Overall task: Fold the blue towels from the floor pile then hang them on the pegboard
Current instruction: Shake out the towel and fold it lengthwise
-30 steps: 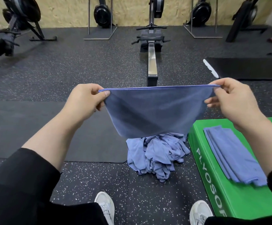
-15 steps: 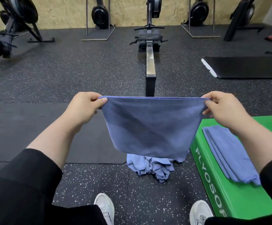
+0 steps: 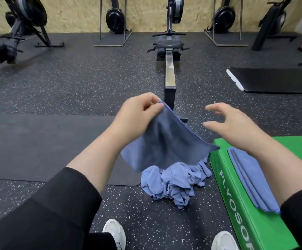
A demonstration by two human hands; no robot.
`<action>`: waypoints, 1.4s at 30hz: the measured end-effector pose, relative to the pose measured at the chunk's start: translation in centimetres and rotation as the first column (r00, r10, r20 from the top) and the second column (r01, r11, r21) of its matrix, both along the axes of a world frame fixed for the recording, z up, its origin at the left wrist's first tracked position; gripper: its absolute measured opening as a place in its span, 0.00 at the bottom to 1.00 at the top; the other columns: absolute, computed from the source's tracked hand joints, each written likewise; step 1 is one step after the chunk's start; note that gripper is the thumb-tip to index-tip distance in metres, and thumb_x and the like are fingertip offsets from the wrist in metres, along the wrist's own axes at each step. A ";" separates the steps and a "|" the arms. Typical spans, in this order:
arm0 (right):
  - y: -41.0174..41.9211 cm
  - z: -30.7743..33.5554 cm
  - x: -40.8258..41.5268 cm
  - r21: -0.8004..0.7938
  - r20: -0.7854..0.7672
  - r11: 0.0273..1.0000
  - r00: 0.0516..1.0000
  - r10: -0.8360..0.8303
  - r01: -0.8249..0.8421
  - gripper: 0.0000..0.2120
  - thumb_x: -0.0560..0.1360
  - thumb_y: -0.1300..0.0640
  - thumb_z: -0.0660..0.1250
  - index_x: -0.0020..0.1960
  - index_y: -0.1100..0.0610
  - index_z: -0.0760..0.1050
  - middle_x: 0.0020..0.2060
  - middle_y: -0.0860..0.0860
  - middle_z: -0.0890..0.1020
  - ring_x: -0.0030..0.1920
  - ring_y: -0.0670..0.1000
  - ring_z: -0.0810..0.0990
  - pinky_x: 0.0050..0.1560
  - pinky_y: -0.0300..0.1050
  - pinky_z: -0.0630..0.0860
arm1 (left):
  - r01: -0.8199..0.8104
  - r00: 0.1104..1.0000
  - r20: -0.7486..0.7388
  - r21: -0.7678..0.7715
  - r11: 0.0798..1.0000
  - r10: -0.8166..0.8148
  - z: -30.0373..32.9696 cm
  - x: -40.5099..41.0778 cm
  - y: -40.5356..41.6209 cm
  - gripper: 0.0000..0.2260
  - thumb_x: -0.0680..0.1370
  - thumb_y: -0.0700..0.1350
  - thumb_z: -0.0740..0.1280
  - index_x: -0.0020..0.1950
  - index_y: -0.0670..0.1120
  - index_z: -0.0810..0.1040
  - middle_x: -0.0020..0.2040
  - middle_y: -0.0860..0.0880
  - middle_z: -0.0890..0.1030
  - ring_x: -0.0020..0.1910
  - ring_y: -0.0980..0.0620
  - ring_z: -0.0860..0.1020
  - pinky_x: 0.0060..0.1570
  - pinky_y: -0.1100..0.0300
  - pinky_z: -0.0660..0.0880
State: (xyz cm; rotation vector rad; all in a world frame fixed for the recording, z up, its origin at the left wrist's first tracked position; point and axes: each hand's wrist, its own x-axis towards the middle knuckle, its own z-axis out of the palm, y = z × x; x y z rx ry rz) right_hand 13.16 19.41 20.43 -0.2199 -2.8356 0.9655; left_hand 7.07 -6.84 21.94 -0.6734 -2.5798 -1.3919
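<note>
Your left hand (image 3: 139, 112) pinches the top corners of the blue towel (image 3: 166, 147) between thumb and fingers, and the cloth hangs from that one grip, draping down and to the right over the floor pile (image 3: 175, 183). Your right hand (image 3: 236, 127) holds nothing: fingers spread and loosely bent, just beside the towel's right edge but not touching it.

Step in hand, as I judge it: the next fold of this towel. To do it well:

- Bring the right hand to the hanging fold edge, low on the right side near the flared corner, and pinch there (not mid-panel, or the layers will skew).
- Keep the left pinch firm on both layers; if one slips, the edges won't line up.
- Pull the cloth taut between both hands before doubling it, so the hems meet.
- Keep the towel lifted off the pile below, or it may snag loose cloth.

Folded towels (image 3: 251, 177) already lie stacked on the green plyo box (image 3: 236, 204) at your right, so that looks like the place to lay this one, edges squared with the stack. A second blue stack shows at the box's far right edge. The pegboard is not in view; hanging comes later, and plenty of pile remains.
</note>
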 end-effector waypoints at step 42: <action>2.4 0.4 0.0 -0.122 -0.199 0.991 0.977 -0.075 0.051 0.08 0.81 0.55 0.65 0.45 0.53 0.81 0.33 0.53 0.81 0.29 0.52 0.68 0.33 0.45 0.65 | -0.353 0.933 -0.224 -0.403 0.844 0.283 -3.3 -1.7 -8.8 0.06 0.83 0.44 0.64 0.51 0.45 0.80 0.47 0.46 0.78 0.49 0.44 0.75 0.47 0.56 0.64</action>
